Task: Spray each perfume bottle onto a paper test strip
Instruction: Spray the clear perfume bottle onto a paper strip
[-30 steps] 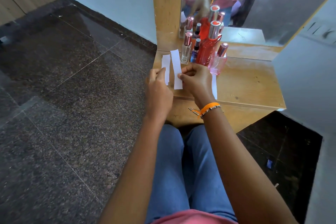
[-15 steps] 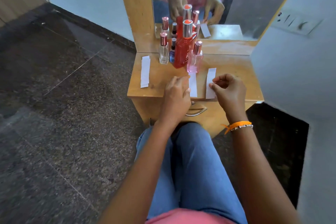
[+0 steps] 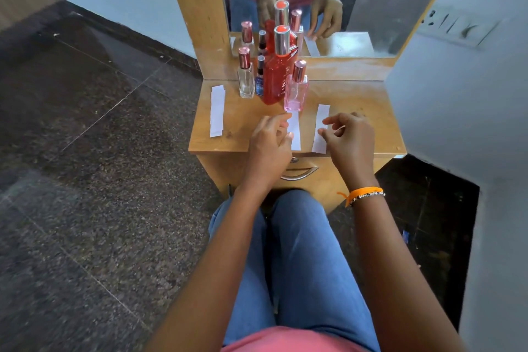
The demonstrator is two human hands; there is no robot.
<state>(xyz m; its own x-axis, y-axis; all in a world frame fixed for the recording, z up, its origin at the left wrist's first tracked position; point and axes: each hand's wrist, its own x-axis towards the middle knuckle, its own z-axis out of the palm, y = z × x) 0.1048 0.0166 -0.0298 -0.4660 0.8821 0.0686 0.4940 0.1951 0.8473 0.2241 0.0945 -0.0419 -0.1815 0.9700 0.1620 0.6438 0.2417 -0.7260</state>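
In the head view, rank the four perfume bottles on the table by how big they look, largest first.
1. Red bottle, plainly the largest.
2. Pink bottle and clear bottle look about alike; the pink one stands nearer the camera, so I won't rank them.
3. Small blue bottle, partly hidden behind the red one, looks smallest.

Beneath both hands, the tabletop is matt wood-grain laminate, lightly scuffed. Matt white paper strips lie beside the fingers. Beyond the hands, glossy glass perfume bottles carry shiny metallic caps. Below the wrists, a polished metal drawer handle. The floor to the left is speckled polished stone.
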